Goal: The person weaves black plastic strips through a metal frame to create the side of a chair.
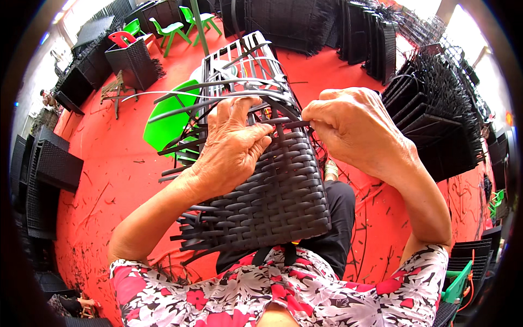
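Across my lap rests a frame partly covered in black wicker weave (267,191); its far part is bare bars with loose black strips (234,84) lying over them. My left hand (231,139) lies on the weave's upper edge, thumb and fingers closed around a flat black strip (289,124). At the right side of the frame my right hand (354,125) pinches the other end of that strip. Cut strip ends stick out along the weave's left side. What lies under my left palm is hidden.
A green stool (166,122) stands just left of the frame. Stacked black woven panels (436,109) are at the right, more woven pieces (57,163) at the left. Small green chairs (169,32) are at the back. Strip scraps litter the red floor (114,218).
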Demonstrator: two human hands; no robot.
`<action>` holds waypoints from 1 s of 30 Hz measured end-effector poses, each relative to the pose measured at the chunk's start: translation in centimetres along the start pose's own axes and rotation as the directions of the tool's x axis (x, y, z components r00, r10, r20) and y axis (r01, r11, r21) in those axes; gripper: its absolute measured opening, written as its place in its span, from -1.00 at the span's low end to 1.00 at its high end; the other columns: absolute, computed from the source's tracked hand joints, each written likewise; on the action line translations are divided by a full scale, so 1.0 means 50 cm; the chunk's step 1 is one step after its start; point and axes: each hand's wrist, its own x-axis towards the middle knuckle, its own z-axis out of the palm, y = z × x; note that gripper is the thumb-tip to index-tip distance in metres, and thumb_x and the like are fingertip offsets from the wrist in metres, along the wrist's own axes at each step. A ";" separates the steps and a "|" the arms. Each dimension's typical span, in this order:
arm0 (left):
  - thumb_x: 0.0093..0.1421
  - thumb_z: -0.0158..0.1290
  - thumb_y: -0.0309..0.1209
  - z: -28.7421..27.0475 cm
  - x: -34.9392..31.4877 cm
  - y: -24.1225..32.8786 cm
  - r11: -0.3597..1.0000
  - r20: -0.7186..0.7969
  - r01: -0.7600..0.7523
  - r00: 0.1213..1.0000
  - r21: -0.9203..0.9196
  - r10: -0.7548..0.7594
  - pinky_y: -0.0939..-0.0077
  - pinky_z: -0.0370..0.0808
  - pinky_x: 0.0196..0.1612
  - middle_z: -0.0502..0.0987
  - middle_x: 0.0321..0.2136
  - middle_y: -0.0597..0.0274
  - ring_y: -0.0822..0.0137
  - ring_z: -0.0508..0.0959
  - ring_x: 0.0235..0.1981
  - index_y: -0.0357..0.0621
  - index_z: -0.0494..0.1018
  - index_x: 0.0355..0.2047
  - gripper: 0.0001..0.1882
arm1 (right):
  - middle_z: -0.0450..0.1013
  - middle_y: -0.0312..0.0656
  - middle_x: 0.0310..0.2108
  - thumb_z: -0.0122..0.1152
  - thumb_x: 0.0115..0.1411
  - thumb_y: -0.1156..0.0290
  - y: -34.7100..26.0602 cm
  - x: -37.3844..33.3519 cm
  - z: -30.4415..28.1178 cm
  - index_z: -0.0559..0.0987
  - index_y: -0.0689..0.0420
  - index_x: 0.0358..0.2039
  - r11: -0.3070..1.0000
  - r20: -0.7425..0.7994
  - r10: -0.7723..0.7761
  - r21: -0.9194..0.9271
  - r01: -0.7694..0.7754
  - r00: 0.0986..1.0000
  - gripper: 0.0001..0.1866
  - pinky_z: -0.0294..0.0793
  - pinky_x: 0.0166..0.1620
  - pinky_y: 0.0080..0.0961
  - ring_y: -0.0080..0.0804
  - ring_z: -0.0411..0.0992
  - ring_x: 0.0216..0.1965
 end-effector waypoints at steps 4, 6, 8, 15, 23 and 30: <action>0.22 0.04 -0.33 0.012 -0.011 -0.015 0.996 0.059 -0.036 0.998 0.076 0.032 0.07 -0.02 0.23 0.08 0.22 0.02 -0.04 0.07 0.21 -0.11 0.55 -0.16 -0.77 | 0.44 -0.03 -0.55 0.07 -0.08 0.52 -0.007 0.013 -0.008 0.56 0.23 -0.49 0.986 0.217 0.101 -0.152 -0.069 0.971 -0.87 0.41 -0.34 -0.20 -0.04 0.45 -0.46; 0.27 -0.02 -0.27 0.007 -0.009 -0.011 0.996 0.131 -0.007 0.991 0.091 -0.005 0.06 -0.08 0.27 0.01 0.27 0.00 -0.05 0.01 0.26 -0.10 0.52 -0.10 -0.72 | 0.42 -0.01 -0.57 0.05 -0.10 0.53 -0.009 0.021 -0.005 0.54 0.24 -0.52 0.989 0.214 0.086 -0.138 -0.058 0.973 -0.88 0.41 -0.34 -0.19 -0.02 0.44 -0.46; 0.28 -0.04 -0.26 0.006 -0.004 -0.008 0.997 0.185 0.045 0.981 0.070 -0.057 0.05 -0.09 0.28 0.02 0.26 -0.02 -0.05 -0.01 0.27 -0.11 0.49 -0.07 -0.70 | 0.40 0.01 -0.60 0.04 -0.11 0.53 -0.010 0.028 -0.001 0.52 0.25 -0.55 0.990 0.222 0.072 -0.135 -0.042 0.972 -0.89 0.40 -0.35 -0.18 0.01 0.43 -0.46; 0.33 -0.11 -0.20 0.022 -0.010 -0.020 0.996 0.179 0.082 0.981 -0.040 -0.074 0.03 -0.12 0.29 0.05 0.24 -0.08 -0.06 0.02 0.26 -0.17 0.46 -0.07 -0.65 | 0.39 0.04 -0.62 0.04 -0.12 0.54 -0.013 0.040 -0.024 0.55 0.26 -0.54 0.993 0.145 0.068 -0.101 -0.054 0.987 -0.87 0.39 -0.38 -0.22 0.00 0.42 -0.51; 0.31 -0.05 -0.23 0.004 -0.007 -0.015 0.981 0.261 0.158 0.957 -0.108 -0.125 0.13 -0.05 0.27 0.19 0.18 -0.10 -0.06 0.11 0.23 -0.22 0.42 0.01 -0.62 | 0.45 -0.02 -0.59 0.08 -0.06 0.57 -0.012 0.017 -0.060 0.58 0.25 -0.49 0.999 0.000 0.041 -0.032 -0.041 0.999 -0.88 0.42 -0.41 -0.32 -0.07 0.45 -0.54; 0.23 0.05 -0.33 0.009 -0.018 -0.014 0.987 0.146 0.108 0.985 -0.123 -0.090 0.06 0.03 0.22 0.19 0.13 -0.10 -0.08 0.13 0.20 -0.27 0.44 -0.03 -0.65 | 0.49 -0.10 -0.54 0.14 -0.06 0.55 0.014 -0.032 -0.038 0.58 0.26 -0.46 0.991 0.007 0.100 0.090 -0.101 0.995 -0.88 0.44 -0.40 -0.37 -0.14 0.48 -0.52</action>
